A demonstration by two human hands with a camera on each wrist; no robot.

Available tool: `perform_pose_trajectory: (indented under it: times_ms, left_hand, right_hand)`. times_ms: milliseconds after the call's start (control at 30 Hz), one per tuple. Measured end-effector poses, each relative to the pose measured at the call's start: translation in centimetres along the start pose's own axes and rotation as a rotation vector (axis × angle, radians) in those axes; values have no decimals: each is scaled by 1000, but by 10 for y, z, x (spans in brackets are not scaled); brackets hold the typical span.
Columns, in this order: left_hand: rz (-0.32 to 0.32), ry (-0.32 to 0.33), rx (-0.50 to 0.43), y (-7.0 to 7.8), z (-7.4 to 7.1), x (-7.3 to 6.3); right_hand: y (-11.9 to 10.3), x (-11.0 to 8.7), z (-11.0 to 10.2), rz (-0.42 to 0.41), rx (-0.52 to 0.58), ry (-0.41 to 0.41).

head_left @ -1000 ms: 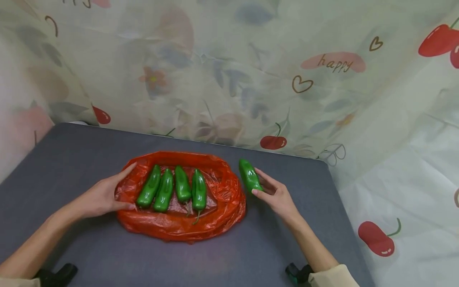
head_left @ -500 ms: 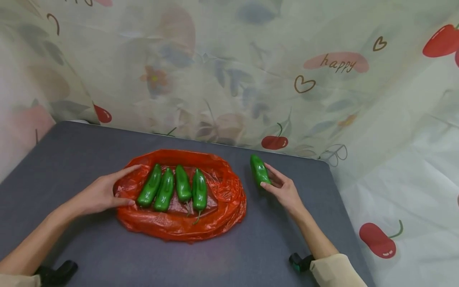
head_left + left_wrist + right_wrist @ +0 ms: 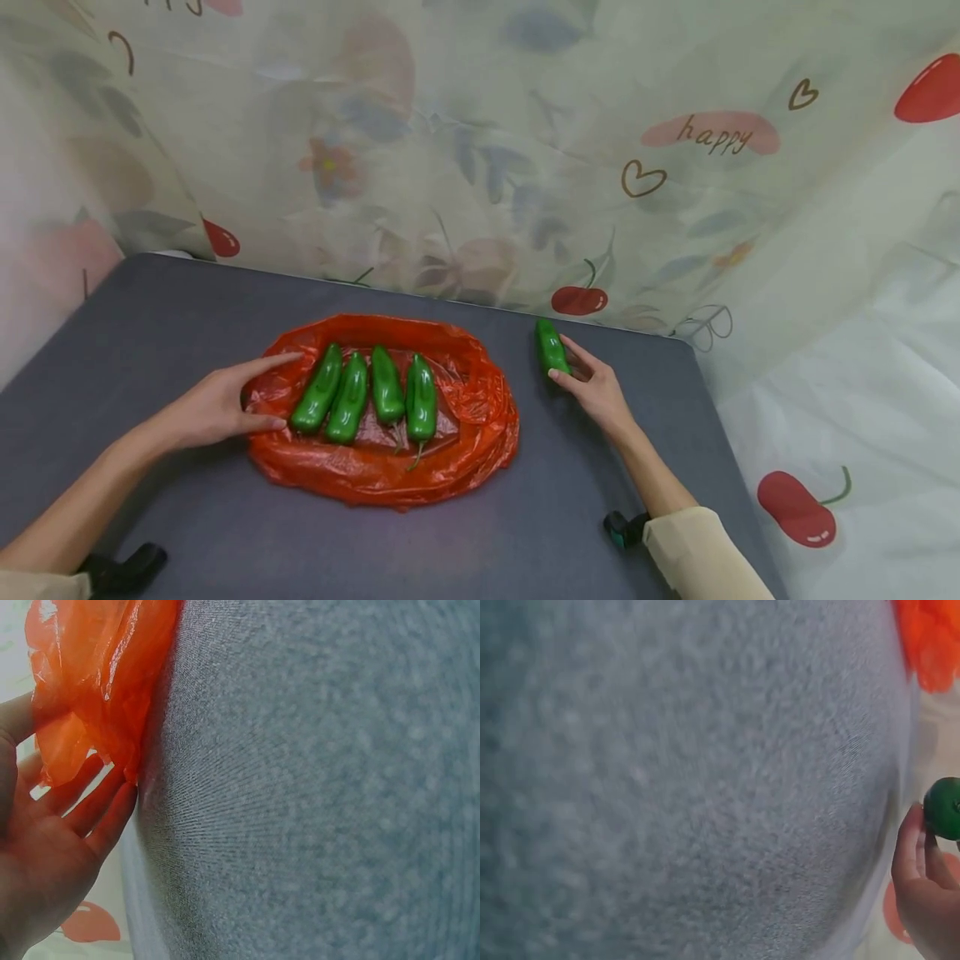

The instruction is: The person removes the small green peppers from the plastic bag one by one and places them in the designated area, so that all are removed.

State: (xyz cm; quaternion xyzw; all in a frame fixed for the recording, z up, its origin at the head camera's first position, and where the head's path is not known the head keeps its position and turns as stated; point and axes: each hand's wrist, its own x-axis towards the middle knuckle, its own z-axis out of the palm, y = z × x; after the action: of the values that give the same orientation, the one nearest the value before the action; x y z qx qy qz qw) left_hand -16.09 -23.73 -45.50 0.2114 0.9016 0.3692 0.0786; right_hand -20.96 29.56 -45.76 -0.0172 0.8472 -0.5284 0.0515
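In the head view, a red plastic bag [image 3: 480, 392] lies with its rim rolled down around several shiny green peppers [image 3: 387, 385]. My left hand [image 3: 219, 403] rests at the bag's left end, thumb and index finger spread wide along the rim. The left wrist view has its relaxed fingers [image 3: 112, 802] against the bag's thin orange-red film [image 3: 105, 682]. To the right of the bag, my right hand [image 3: 597, 390] pinches one green pepper [image 3: 551, 346] between thumb and fingers, near the table's back edge. The pepper's round end [image 3: 943, 808] shows in the right wrist view.
A dark grey table [image 3: 375, 554] lies under everything. Behind it hangs a pale printed curtain [image 3: 480, 125] with fruit and leaf patterns, which continues down the right side. Black straps [image 3: 626, 529] are on both wrists.
My right hand has carried its pepper away from the bag, to the right and slightly back. The left hand stays at the bag, its index finger shifted slightly along the rim.
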Motion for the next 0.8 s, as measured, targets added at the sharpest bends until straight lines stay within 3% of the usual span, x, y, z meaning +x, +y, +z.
perform_pose_trajectory:
  times_ms: [433, 800]
  left_hand:
    - [-9, -25, 10, -1, 0, 0]
    - [-8, -18, 0, -4, 1, 0]
  right_hand:
    - [8, 11, 6, 7, -20, 21]
    - [13, 18, 7, 2, -197, 100]
